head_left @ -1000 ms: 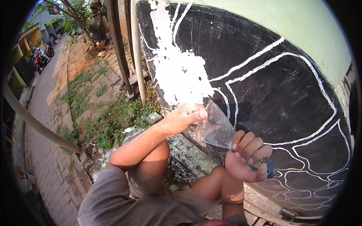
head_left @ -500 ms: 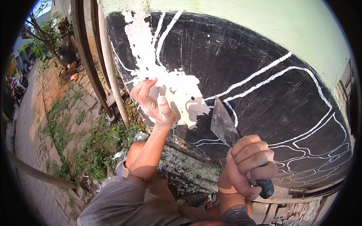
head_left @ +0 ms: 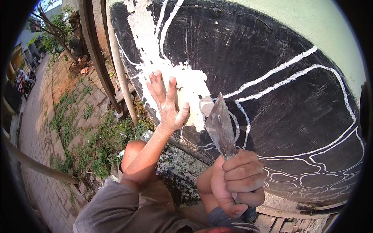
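My left hand (head_left: 168,105) has its fingers spread over a bright white, flaking patch (head_left: 142,27) on a black curved wall (head_left: 272,116) painted with white crack-like lines. Whether every fingertip touches the surface I cannot tell. Low at the centre right, my right hand (head_left: 239,180) is wrapped round the handle of a metal scraper, its fingers closed. The scraper's dull, stained blade (head_left: 219,124) points upward, just right of the white patch and in front of the painted lines. Most of the handle is hidden by my fingers.
Wooden posts (head_left: 93,62) stand left of the wall, beside weedy broken paving (head_left: 93,124) and a tree (head_left: 58,35). A curved pole (head_left: 42,167) crosses the lower left. Along the paved lane (head_left: 37,116) are a motorbike and apparently a person (head_left: 24,81). Pale green plaster (head_left: 334,35) borders the black area.
My left hand has let go of the blade, moved up and left onto the white patch and spread its fingers. My right hand has shifted left, the blade now more upright. The view has shifted.
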A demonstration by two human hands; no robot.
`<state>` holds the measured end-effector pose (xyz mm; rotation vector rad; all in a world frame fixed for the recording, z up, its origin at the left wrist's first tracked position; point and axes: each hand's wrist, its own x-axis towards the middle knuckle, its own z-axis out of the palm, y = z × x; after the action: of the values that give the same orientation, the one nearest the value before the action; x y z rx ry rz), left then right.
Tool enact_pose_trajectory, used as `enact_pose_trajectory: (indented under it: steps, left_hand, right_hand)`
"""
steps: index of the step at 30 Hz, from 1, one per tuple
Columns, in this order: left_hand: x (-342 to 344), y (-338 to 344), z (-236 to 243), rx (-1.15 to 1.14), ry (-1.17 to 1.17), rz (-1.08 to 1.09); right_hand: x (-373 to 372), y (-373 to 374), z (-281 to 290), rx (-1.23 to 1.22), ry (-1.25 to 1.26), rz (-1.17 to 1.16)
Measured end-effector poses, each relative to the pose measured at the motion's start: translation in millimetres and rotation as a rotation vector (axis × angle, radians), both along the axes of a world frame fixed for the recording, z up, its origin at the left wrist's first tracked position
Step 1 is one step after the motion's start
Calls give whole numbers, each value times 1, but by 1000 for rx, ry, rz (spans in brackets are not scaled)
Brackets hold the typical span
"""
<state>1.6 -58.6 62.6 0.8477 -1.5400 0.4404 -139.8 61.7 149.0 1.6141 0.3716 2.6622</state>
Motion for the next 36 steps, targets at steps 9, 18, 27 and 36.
enact_pose_trajectory:
  steps: [9,18,27,36]
  left_hand:
    - [-2,1,-4,19,-27,-19]
    - [-4,4,1,66,-13,-56]
    - [-7,7,1,61,-13,-22]
    - [-3,9,-2,85,-27,-29]
  right_hand:
    - [18,-14,-21,-13,68,-221]
    - [13,-22,-8,14,71,53]
    - [13,-11,-9,45,64,-74]
    - [11,-18,-9,28,41,-16]
